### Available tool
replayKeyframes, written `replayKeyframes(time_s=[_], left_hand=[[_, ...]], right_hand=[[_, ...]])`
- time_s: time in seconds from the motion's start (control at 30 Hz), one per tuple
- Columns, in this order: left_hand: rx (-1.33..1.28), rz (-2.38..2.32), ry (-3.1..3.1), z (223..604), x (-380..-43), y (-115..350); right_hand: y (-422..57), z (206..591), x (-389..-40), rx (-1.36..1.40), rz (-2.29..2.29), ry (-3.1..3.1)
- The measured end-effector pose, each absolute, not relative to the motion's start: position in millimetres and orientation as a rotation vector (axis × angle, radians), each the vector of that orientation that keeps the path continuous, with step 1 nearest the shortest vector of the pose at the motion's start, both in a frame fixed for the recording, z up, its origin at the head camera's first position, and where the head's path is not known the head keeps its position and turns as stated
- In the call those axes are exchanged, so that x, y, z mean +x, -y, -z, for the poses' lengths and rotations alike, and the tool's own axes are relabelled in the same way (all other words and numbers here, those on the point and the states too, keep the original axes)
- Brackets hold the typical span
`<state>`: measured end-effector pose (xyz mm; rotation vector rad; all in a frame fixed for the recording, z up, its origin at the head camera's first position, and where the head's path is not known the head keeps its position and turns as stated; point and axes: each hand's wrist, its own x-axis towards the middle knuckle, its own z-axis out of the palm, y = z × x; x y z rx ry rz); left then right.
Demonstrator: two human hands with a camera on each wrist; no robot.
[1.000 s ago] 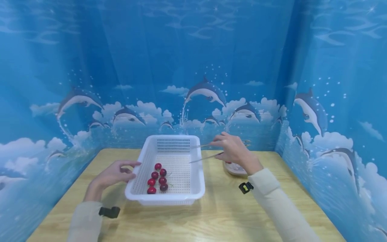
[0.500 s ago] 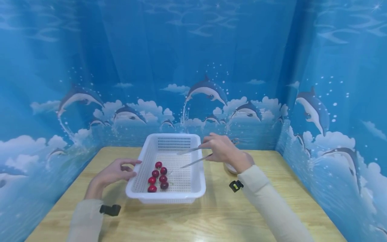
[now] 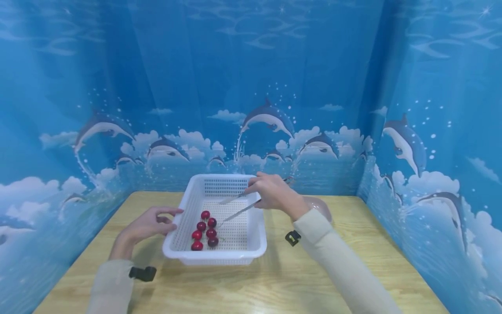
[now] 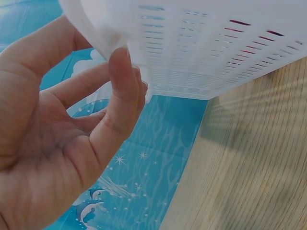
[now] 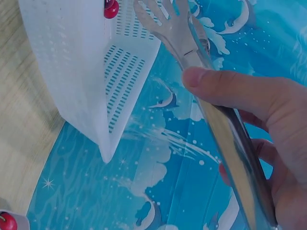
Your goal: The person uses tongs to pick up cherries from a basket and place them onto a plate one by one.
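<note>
A white plastic basket (image 3: 256, 235) with slotted walls stands on the table, and several dark red cherries (image 3: 211, 233) lie in its left half. At its left side my left hand (image 3: 150, 224) pinches the rim; the left wrist view has thumb and fingers at the basket edge (image 4: 112, 36). My right hand (image 3: 274, 192) grips metal tongs (image 5: 225, 139) over the basket's right rim. The tongs' two arms are spread apart, their tips inside the basket just right of the cherries, with nothing between them. Fork-like prongs show on the tongs in the right wrist view.
A shallow pale dish (image 3: 321, 208) sits behind my right forearm, partly hidden by it; one cherry (image 5: 7, 221) shows in its corner in the right wrist view. Blue dolphin-print curtains (image 3: 235, 87) enclose the wooden table (image 3: 219, 288) at the back and sides.
My right hand has moved left with the tongs, bringing their tips from the basket's right wall close to the cherries. My left hand stays on the rim.
</note>
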<state>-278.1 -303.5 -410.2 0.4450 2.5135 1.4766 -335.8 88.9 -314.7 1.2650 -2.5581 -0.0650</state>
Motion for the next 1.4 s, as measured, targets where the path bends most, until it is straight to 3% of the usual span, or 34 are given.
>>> replayKeyframes(time_s=[0.57,1.4], left_hand=[[0.434,-1.48,-2.508,411.5,-278.9,304.2],[0.434,-1.464,-2.521,409.8,-278.9,303.7]], right_hand=[[-47.2,316.6,-360.1,1.38,0.155,2.457],[7.4,333.8,-377.0,1.341,0.549,2.431]])
